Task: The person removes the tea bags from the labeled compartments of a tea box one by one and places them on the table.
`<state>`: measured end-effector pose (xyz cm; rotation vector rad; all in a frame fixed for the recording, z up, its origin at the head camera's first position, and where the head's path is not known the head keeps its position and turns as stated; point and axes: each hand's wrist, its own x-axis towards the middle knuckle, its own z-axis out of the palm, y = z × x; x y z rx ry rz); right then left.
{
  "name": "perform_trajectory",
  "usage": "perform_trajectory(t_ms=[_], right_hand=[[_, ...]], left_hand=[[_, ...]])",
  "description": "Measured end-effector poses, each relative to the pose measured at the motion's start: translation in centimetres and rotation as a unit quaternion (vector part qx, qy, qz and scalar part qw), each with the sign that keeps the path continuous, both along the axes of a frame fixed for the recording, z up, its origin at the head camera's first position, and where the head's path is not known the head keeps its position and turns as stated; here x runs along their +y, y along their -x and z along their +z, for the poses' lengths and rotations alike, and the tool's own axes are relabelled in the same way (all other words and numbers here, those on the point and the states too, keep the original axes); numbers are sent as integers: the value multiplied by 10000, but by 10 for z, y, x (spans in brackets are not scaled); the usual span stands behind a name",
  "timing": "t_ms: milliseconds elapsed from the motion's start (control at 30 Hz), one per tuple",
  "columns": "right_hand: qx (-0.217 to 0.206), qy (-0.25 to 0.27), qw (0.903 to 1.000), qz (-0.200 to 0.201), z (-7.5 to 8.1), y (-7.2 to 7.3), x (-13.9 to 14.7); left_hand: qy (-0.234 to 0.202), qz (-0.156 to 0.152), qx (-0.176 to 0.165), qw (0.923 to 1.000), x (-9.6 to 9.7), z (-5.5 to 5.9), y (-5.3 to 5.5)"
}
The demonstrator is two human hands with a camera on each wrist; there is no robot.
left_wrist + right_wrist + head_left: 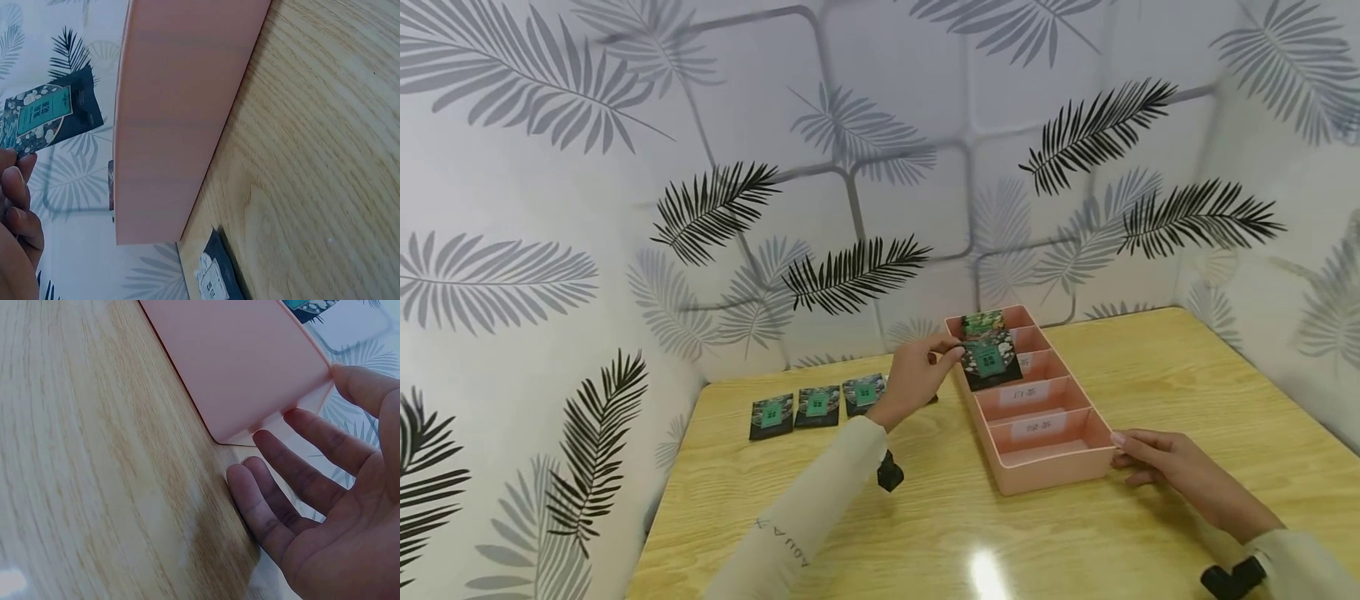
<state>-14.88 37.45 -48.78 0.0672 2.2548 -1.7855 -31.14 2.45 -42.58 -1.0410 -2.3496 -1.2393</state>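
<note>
Left hand (917, 377) pinches packet (990, 360) above pink box (1054, 473); right hand (1183, 475), fingers extended, touches box.

The head view, farthest off, looks forward and down over the table (917, 542) to the wall (895, 108). Both wrist views look from low and close, tilted: the left at the box's (1052, 473) long side, the right at its corner; all share the box.

Leaf-print wall (880, 196) behind wooden table (1150, 367)
</note>
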Motion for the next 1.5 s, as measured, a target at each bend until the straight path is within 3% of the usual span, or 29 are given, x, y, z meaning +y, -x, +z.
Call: perform_trajectory(t_ms=[300,533,767,967,1300,1500], right_hand=[[6,59,10000,75,1,-4,1],[66,-17,9999,86,1,-5,6],[22,117,9997,217,1,-5,8],[6,77,9998,164,0,-5,7],[63,80,9997,235,3,0,0],[-21,36,9998,218,6,1,1]], left_hand=[[-70,64,335,9994,-34,3,-5],[-35,178,123,9998,-66,-4,-2],[19,628,-47,9980,-94,-6,-7],[49,839,-358,9958,-123,-11,-10],[238,1494,-331,9879,-190,-16,-26],[259,1814,-422,9822,-226,-29,-32]])
